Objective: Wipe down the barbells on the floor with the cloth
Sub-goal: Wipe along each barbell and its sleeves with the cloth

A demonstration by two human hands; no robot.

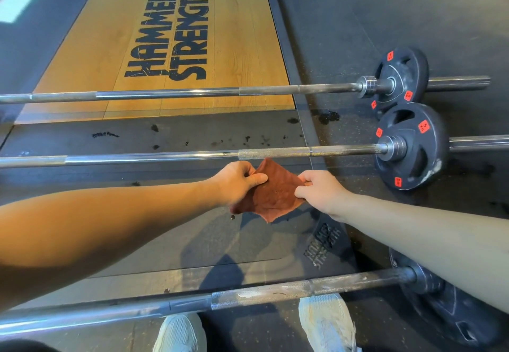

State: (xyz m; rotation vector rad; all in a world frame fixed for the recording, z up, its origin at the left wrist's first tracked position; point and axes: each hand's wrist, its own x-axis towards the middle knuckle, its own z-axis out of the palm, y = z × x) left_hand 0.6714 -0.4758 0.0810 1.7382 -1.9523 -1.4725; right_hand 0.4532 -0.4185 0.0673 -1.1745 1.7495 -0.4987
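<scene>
A rust-brown cloth [272, 192] is stretched in the air between both hands. My left hand [237, 181] pinches its left edge and my right hand [321, 190] pinches its right edge. Three steel barbells lie on the floor, running left to right. The far barbell [170, 94] crosses the wooden platform. The middle barbell [165, 156] lies just beyond the cloth. The near barbell [261, 295] lies below my arms, with white chalky marks on its knurling. The cloth touches no bar.
Black weight plates with red labels sit on the right ends of the far [399, 81], middle [413, 148] and near [446, 307] bars. A wooden platform [91, 57] reads HAMMER STRENGTH. My pale shoes [181, 332] stand just behind the near bar on dark rubber flooring.
</scene>
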